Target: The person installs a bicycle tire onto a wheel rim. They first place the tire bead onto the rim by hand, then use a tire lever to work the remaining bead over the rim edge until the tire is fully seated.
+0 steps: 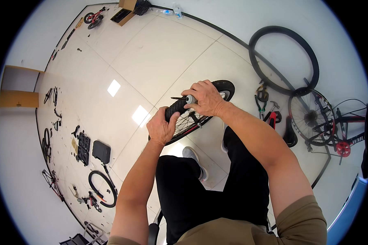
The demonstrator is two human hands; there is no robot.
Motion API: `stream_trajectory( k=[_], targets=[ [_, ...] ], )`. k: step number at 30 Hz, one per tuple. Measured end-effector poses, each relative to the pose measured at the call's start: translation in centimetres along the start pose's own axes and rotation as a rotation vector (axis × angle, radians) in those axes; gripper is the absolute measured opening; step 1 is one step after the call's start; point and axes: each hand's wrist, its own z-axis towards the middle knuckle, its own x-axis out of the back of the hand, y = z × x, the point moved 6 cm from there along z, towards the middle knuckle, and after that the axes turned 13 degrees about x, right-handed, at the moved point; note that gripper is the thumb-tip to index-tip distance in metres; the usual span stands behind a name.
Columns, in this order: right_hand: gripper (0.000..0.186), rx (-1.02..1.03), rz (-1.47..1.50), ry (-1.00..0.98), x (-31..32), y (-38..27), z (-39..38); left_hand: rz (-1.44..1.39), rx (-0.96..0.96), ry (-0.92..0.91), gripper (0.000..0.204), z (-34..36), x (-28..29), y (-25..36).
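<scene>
- Foreground, nearest the viewer: the olive shirt and black trousers of a seated person, both bare forearms reaching forward from the lower edge.
- Wheel: spoked, located ahead of the knees and between the two arms; its long axis, as seen, runs obliquely from lower left to upper right. Whether it bears on the floor cannot be told.
- Tyre: black and treaded; its near stretch spans the gap between the hands, and its far end curves out beyond the right wrist.
- Left grip: closed over the lower-left end of that stretch, thumb on the near side, fingers curled around the far side and largely hidden.
- Right grip: closed about a pale round-ended piece, thumb below and fingers above; a thin dark rod projects leftward beside it. Whether the two are joined cannot be told.
- Principal relation: the pale piece sits at the upper-right end of the exposed tread, immediately beside it; the right hand is nearer, the left lying down and to the left along the tyre's length.
- Right margin: pliers, a hammer and a black saddle on the floor.
</scene>
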Motion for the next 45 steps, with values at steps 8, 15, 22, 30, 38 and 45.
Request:
stream_trajectory(
  k=[8, 15, 22, 30, 38, 45],
  targets=[
    [0.041, -0.157, 0.060, -0.228, -0.6, 0.4, 1.8, -0.016, -0.035, 0.019, 0.045, 0.2, -0.4, -1.3],
    [0.042, -0.335, 0.188, -0.459, -0.2, 1.1, 2.5, 0.000, 0.011, -0.122, 0.052, 1.0, -0.6, -1.2],
    [0.041, -0.302, 0.225, -0.350, 0.2, 1.5, 1.9, -0.007, 0.047, -0.212, 0.060, 1.3, -0.7, -0.7],
    [0.041, -0.411, 0.229, -0.337, -0.3, 1.6, 1.9, 0.007, 0.083, -0.247, 0.060, 1.0, -0.7, -0.9],
    [0.045, -0.444, 0.157, -0.382, -0.1, 1.5, 3.0, 0.020, 0.121, -0.282, 0.060, 1.8, -1.0, -1.4],
    [0.046, -0.457, 0.144, -0.368, -0.6, 1.8, 3.1, 0.039, 0.143, -0.314, 0.064, 2.2, -0.8, -1.4]
  ],
)
